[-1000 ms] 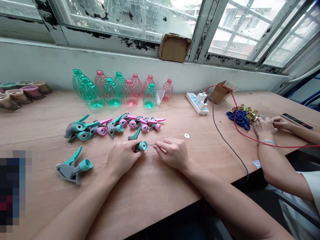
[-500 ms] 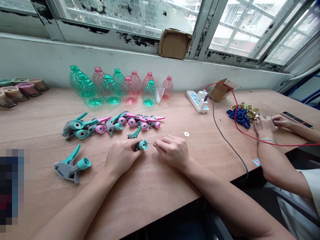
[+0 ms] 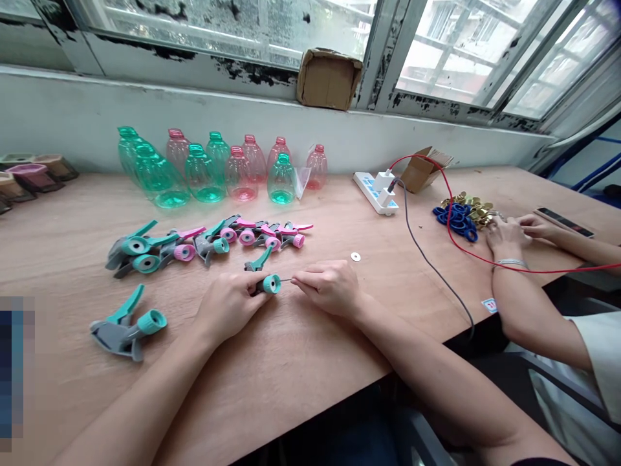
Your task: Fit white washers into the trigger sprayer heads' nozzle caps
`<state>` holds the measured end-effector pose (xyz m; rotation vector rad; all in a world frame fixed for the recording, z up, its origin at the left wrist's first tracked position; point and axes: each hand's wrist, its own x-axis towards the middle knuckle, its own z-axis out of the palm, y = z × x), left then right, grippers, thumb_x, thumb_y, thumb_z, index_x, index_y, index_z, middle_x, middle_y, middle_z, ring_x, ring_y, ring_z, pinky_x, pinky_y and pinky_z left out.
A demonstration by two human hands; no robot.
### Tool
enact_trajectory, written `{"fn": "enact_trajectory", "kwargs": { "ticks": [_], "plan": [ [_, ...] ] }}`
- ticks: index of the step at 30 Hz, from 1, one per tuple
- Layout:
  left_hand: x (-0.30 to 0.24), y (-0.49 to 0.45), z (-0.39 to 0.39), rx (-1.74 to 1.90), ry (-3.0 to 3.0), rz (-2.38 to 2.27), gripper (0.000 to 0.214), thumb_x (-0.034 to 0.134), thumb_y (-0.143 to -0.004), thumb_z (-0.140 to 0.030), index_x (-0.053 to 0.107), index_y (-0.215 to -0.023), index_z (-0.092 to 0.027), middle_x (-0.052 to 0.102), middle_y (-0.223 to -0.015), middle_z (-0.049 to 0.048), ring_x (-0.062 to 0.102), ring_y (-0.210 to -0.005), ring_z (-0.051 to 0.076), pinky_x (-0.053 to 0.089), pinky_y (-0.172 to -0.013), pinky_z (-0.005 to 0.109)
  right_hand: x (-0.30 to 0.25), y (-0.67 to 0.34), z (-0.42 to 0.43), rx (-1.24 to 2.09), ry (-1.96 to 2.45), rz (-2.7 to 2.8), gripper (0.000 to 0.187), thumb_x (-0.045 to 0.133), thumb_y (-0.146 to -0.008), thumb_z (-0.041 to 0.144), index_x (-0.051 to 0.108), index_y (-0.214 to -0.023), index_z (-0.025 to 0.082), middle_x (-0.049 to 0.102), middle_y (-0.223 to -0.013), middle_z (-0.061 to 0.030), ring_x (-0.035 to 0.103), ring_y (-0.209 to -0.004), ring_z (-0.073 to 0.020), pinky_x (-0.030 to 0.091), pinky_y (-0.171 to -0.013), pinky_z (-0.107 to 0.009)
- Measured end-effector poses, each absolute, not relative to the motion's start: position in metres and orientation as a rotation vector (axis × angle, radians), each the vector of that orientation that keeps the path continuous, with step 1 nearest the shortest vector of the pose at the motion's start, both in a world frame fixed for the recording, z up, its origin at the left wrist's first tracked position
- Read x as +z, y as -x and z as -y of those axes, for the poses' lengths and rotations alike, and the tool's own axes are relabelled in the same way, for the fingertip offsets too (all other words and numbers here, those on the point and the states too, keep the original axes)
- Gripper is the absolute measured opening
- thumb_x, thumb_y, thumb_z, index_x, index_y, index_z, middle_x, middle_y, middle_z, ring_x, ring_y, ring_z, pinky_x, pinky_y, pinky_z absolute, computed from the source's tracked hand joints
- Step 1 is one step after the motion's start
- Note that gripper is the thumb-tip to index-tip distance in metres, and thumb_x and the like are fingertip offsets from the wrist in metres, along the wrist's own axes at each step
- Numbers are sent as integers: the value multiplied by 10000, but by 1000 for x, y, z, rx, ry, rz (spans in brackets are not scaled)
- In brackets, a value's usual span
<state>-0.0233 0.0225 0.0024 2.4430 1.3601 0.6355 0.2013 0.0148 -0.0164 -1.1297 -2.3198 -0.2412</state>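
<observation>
Right, so: left hand [image 3: 226, 304] clenches teal-capped trigger sprayer head [image 3: 270, 283], right hand [image 3: 330, 288] pinches thin metal pin [image 3: 286, 280]

The sprayer head sits mid-table on the wooden workbench [image 3: 310, 362], near the person. Left fingers wrap its body, apparently to keep the nozzle steady and facing right towards the pin. Right fingertips grasp the pin, its tip at the nozzle face; cannot tell if it goes in. Small white washer [image 3: 356, 256] lies alone right of the hands. Further sprayer heads [image 3: 208, 244], teal and pink, lie in a loose row just far of them; a teal-and-grey sprayer [image 3: 126, 330] sits near left. Clear teal and pink plastic bottles [image 3: 204, 171] stand upright along the far wall. Far right, a power strip [image 3: 374, 192] sits by an open cardboard box [image 3: 417, 171], contents hidden. Co-worker's hands [image 3: 507, 236] are right of a heap of blue and brass rings [image 3: 458, 217], which seems kept within their reach.
</observation>
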Motion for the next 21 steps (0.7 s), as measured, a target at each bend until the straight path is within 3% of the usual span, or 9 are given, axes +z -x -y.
{"fn": "enact_trajectory", "kwargs": {
  "ticks": [10,21],
  "plan": [
    [7,24,-24,558,-2471,-1160,205,550,-827,-287,724,-853,-183,511,-554,-40,419,-521,90,283,-523,210,-7,-206,-13,-392,1004,2421,387,448,-960,343,649,-654,215,627,-604,23,476,-552,-89,143,-510,-293],
    [12,28,-23,454,-2321,-1041,245,511,-853,-309,715,-894,-180,468,-614,-28,377,-563,94,278,-517,196,-17,-207,-17,-46,926,2425,415,441,-972,393,694,-696,213,621,-601,15,513,-546,-84,244,-531,-257]
  ]
}}
